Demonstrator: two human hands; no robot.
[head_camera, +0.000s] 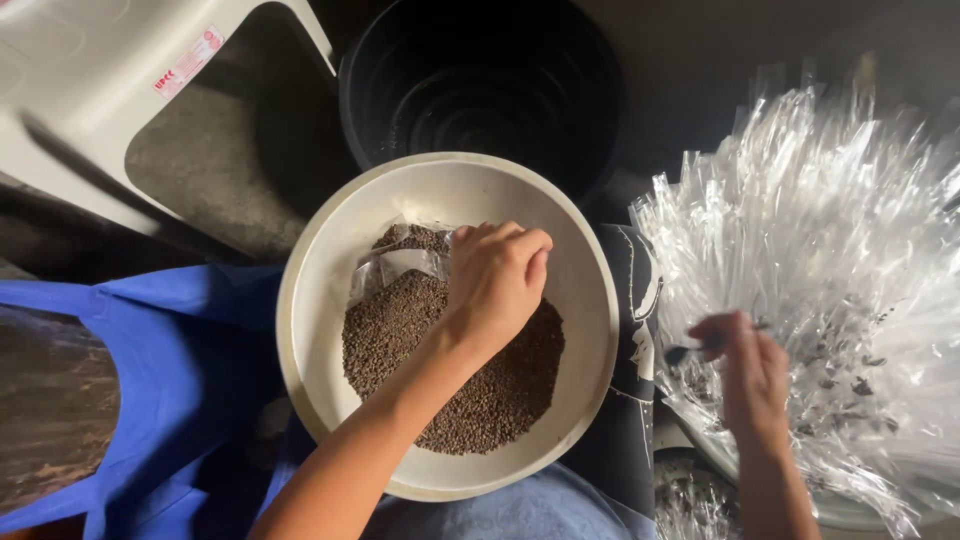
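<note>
Peppercorn-like dark grains (470, 385) lie heaped in the big cream bowl (590, 300) on the person's lap, the heap sitting toward the bowl's near-left side with bare rim showing on the far and right sides. Just beyond the bowl stands a black bucket (480, 80), to the bowl's right spreads a large fan of clear plastic sleeves (830, 230), and to its left blue cloth (190, 370) covers the knee, with a pale plastic stool (100, 100) beyond that. Inside the bowl, at the heap's far-left edge, a small clear bag (395, 270) lies partly filled; its long axis seems to run from the bowl's left wall toward the centre, mouth facing the left hand (495, 280), though the mouth itself is hidden. That hand's grip is curled shut over the grains beside the bag, apparently pinching its edge or a scoop of grains; I cannot tell which. The right hand (750, 375), out past the bowl's right rim, is closed on a small dark spoon-like tool (690, 350) pointing back toward the bowl. To my eye, filling goes best with the bag mouth held wide and low against the heap, grains pushed in along its length.
</note>
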